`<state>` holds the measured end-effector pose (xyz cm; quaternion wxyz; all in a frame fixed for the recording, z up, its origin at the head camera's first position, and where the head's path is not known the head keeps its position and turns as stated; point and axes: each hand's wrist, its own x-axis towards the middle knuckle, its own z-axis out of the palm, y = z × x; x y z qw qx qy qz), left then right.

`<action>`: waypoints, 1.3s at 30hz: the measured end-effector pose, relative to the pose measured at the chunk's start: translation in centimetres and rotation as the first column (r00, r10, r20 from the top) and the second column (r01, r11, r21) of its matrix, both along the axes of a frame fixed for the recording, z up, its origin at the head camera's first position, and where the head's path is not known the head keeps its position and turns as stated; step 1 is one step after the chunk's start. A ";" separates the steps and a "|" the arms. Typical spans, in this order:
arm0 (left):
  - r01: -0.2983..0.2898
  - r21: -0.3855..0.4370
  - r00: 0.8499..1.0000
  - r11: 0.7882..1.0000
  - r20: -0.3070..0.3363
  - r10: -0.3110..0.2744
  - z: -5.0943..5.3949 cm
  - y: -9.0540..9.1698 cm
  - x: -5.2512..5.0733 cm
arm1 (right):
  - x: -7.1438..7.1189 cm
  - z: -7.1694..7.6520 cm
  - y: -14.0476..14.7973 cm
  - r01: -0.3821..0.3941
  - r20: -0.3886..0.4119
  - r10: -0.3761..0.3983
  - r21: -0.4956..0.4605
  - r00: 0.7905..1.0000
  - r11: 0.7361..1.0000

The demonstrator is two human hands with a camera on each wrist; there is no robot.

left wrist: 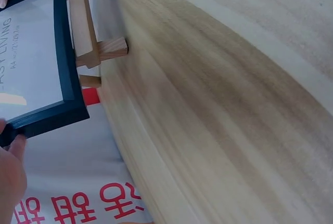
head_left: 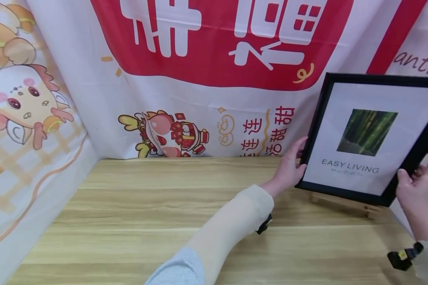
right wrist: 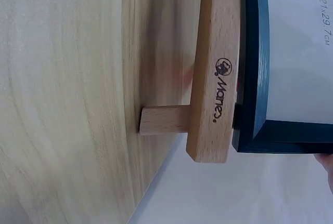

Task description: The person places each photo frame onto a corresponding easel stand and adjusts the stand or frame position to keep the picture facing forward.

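Note:
A black picture frame (head_left: pixel 346 192) with a small green bamboo picture and the words EASY LIVING leans tilted at the right of the head view. Below its lower edge shows a wooden easel (head_left: pixel 349 202), whose ledge (right wrist: pixel 212 78) runs along the frame's edge (right wrist: pixel 253 68) in the right wrist view. My left hand (head_left: pixel 289 166) grips the frame's left side, thumb in front. The right hand (head_left: pixel 419 186) holds its right side, thumb on the front border. In the left wrist view, left fingers (left wrist: pixel 15 148) touch the frame's border (left wrist: pixel 49 121).
The wood-grain table (head_left: pixel 146 206) extends to the left and in front of the easel. A printed cloth (head_left: pixel 207 95) with red and white lettering hangs behind, and another cloth (head_left: pixel 28 118) with cartoon figures hangs at the left.

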<state>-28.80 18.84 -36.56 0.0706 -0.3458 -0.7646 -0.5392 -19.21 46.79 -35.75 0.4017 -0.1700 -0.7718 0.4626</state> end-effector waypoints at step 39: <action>0.199 -0.060 0.960 0.978 0.211 -0.182 -2.7 2.2 0.5 | 0.4 -0.3 4.1 -0.038 0.239 0.024 0.055 0.971 0.998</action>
